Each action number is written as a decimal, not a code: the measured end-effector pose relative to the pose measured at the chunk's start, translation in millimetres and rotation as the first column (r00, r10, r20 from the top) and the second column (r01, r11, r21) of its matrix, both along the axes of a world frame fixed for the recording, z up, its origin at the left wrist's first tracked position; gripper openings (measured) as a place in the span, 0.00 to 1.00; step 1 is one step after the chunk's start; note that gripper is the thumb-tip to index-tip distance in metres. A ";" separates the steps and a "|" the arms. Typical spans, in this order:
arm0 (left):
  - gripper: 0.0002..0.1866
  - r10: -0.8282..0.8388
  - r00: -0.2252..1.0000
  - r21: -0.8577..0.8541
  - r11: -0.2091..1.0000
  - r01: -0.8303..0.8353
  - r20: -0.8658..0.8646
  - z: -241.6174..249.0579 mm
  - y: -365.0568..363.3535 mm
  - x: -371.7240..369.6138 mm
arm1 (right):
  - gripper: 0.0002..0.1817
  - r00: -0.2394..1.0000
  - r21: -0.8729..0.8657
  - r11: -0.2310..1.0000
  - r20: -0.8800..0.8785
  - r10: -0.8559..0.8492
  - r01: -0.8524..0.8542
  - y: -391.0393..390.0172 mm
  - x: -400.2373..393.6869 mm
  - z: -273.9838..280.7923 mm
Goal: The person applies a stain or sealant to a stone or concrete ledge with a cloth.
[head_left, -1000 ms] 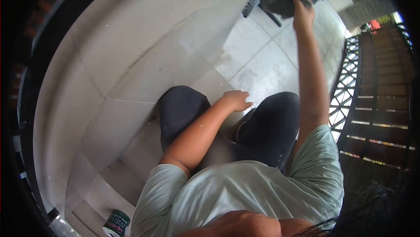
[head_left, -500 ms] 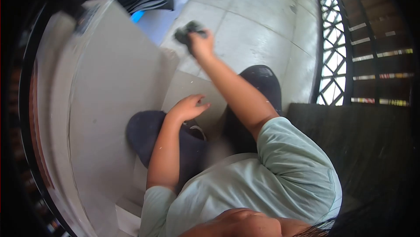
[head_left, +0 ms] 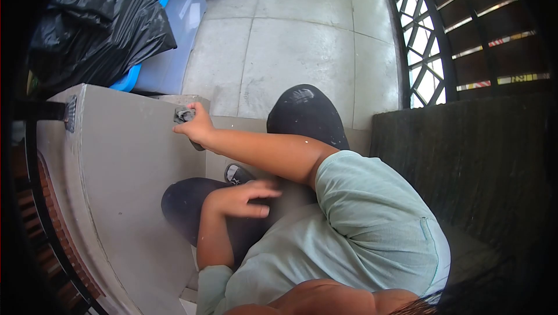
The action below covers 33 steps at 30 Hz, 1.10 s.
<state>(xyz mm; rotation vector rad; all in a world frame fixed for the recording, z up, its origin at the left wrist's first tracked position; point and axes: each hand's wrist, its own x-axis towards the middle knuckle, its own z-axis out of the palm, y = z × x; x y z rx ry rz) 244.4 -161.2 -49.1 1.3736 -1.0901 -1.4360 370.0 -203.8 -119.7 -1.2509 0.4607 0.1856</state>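
A crumpled dark grey cloth (head_left: 184, 116) is bunched in my right hand (head_left: 201, 126). That hand is at the far end of the smooth grey tiled block (head_left: 133, 158) on my left, and the cloth appears to touch its side. Part of the cloth hangs below my fingers. My left hand (head_left: 241, 200) is open above my bent left knee (head_left: 185, 199), its fingers apart and slightly blurred, holding nothing. My right knee (head_left: 305, 111), in dark trousers with pale specks, is beyond my right forearm.
Black plastic bags (head_left: 104, 30) rest on a clear bin (head_left: 180, 42) with a blue rim at the upper left. Pale tiles cover the floor (head_left: 296, 47). A metal lattice gate (head_left: 414, 30) stands right, beside a dark wall (head_left: 465, 169). A dark shoe (head_left: 235, 174) shows below.
My right hand has come left and nearer with the cloth, from over the floor to the grey block. My left hand has shifted slightly downward. The camera view has turned.
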 end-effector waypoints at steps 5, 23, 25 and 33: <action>0.54 0.149 0.985 -0.479 0.860 -0.175 -0.092 106.1 -9.2 11.0 | 0.37 1.000 -0.173 0.985 0.028 -0.008 0.013 0.2 7.6 -7.1; 0.62 -0.178 0.802 -0.713 0.592 -0.376 -0.570 133.7 -154.1 -54.5 | 0.40 0.981 0.058 0.980 -0.017 0.192 -0.191 6.6 2.6 -14.3; 0.61 -0.153 0.801 -0.717 0.564 -0.410 -0.579 125.1 -150.2 -62.2 | 0.41 0.977 0.145 0.968 -0.025 0.210 -0.204 11.6 -4.6 -15.6; 0.59 -0.179 0.758 -0.735 0.456 -0.501 -0.628 102.8 -132.0 -73.5 | 0.33 0.982 0.046 0.981 -0.023 0.187 -0.186 -26.3 5.3 24.0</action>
